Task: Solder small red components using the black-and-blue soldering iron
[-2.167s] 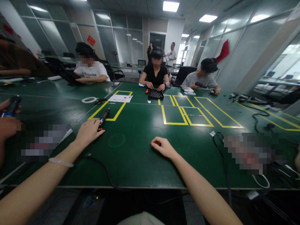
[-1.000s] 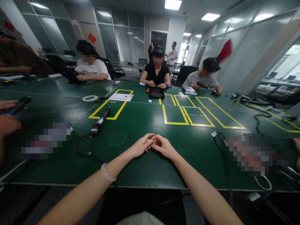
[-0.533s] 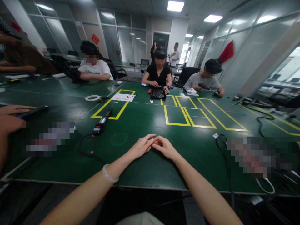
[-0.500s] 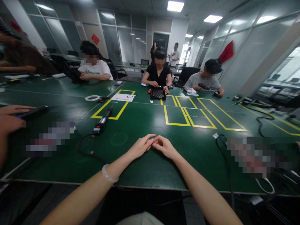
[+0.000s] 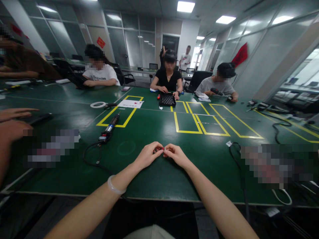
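Observation:
My left hand (image 5: pixel 149 154) and my right hand (image 5: pixel 175 156) meet just above the green table, fingertips almost touching. Between them shows a small red and silvery piece (image 5: pixel 163 149), too small to tell its kind. Thumb and fingers of each hand are pinched on it, and they cover most of it. Left of my hands lies an electric screwdriver (image 5: pixel 111 126) with a black body, a blue band and a cord, its tip pointing away from me.
Yellow tape (image 5: pixel 189 132) outlines boxes on the table (image 5: pixel 154 122). A paper sheet (image 5: pixel 131 104) and a white cable coil (image 5: pixel 98 105) lie beyond the screwdriver. A co-worker opposite handles a black tray (image 5: pixel 167 99). Another person's hands (image 5: pixel 15 126) are at the left; cables (image 5: pixel 236 152) at the right.
My left fingers have curled in from a straighter pose, and my fingertips have drawn slightly apart. The red and silvery piece shows more clearly between them. The screwdriver stays put.

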`<state>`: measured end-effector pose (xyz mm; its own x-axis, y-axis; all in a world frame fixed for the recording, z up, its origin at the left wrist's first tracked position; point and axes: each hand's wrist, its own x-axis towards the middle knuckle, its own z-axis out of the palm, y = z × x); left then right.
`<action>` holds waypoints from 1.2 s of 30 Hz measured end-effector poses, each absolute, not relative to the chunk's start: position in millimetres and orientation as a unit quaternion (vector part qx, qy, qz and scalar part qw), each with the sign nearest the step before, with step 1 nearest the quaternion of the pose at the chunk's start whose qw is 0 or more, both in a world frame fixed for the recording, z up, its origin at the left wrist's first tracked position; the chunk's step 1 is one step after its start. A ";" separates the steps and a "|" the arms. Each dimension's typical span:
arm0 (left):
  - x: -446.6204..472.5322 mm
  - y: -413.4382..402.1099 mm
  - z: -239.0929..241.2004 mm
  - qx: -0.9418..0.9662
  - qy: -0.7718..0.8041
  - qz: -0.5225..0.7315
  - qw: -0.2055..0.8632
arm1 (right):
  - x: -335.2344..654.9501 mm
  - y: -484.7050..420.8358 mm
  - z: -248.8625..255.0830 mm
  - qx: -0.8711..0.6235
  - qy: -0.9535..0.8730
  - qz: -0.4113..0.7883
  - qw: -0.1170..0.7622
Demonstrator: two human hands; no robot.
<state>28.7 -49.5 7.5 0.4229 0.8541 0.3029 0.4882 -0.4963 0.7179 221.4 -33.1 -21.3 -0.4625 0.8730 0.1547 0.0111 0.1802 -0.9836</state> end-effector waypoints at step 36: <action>-44.4 -18.8 31.5 0.824 0.525 0.192 0.097 | 226.1 -32.5 -19.9 -0.382 -0.664 0.505 0.397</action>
